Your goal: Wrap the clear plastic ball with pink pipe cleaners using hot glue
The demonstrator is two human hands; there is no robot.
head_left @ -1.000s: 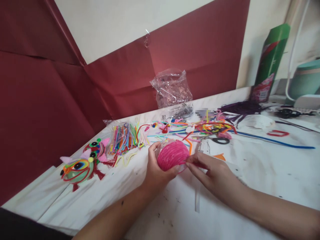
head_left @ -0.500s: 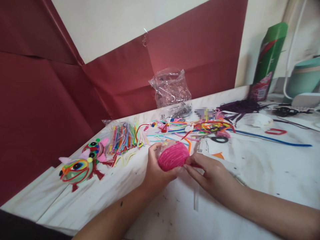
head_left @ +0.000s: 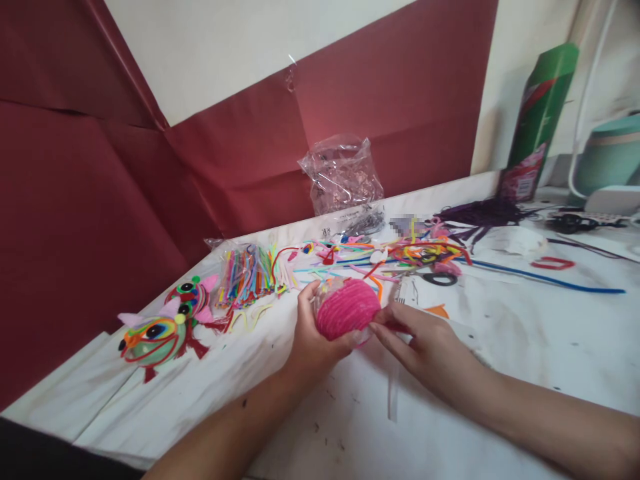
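A ball wrapped in pink pipe cleaner (head_left: 347, 308) is held just above the white table (head_left: 525, 347). My left hand (head_left: 313, 337) cups it from the left, thumb and fingers closed round it. My right hand (head_left: 425, 347) touches the ball's right side, its fingertips pinched on the pink strand there. A heap of loose coloured pipe cleaners (head_left: 400, 253) lies right behind the ball.
Two finished colourful fish figures (head_left: 155, 337) sit at the left. A bag of coloured pipe cleaners (head_left: 245, 273), a clear plastic bag (head_left: 343, 175), black scissors (head_left: 440, 278), a long blue pipe cleaner (head_left: 550, 281), a green box (head_left: 537, 120) and a teal appliance (head_left: 607, 157) ring the work area.
The ball and both hands have stayed almost in place; the ball has turned slightly in my left hand while the right fingertips keep working at its side.
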